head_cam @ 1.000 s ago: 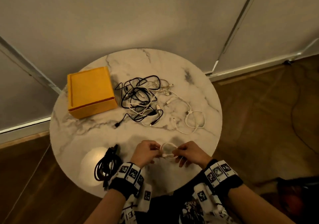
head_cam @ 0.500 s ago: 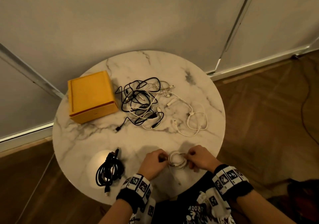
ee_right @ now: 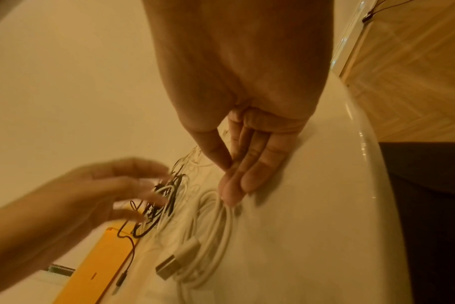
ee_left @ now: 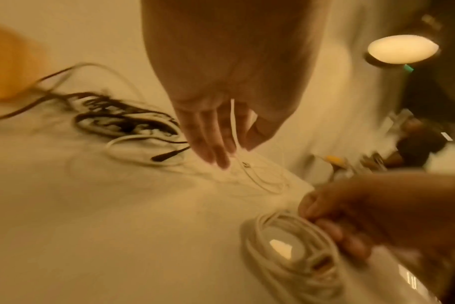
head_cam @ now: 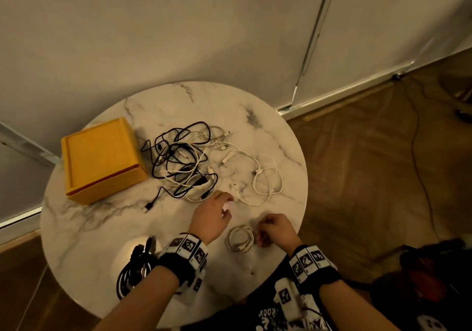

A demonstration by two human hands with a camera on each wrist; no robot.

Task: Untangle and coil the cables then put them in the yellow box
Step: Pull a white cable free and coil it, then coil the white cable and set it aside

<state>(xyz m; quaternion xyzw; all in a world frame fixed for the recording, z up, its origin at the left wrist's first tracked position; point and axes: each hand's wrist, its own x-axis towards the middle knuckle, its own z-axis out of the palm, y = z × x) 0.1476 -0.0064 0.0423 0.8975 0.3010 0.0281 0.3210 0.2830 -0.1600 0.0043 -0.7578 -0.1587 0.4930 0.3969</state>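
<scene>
A small white coiled cable (head_cam: pixel 230 240) (ee_left: pixel 262 257) (ee_right: pixel 216 226) lies flat near the front edge of the round marble table (head_cam: pixel 102 228). My right hand (head_cam: pixel 258 236) (ee_right: pixel 229 185) is just right of it, with straight fingertips touching its rim. My left hand (head_cam: pixel 227 204) (ee_left: pixel 231 152) is stretched forward with relaxed fingers and holds nothing. It hovers near the front of the tangle of black and white cables (head_cam: pixel 178 162) (ee_left: pixel 127 125). The closed yellow box (head_cam: pixel 102 157) (ee_right: pixel 96 273) sits at the back left.
A loose white cable (head_cam: pixel 256 175) loops to the right of the tangle. A coiled black cable (head_cam: pixel 132 269) lies at the front left by my left wrist. The table edge drops to a wooden floor on the right; a wall stands behind.
Both hands were holding the white coil above the front edge. It now lies on the table; my left hand has let go and moved forward toward the tangle.
</scene>
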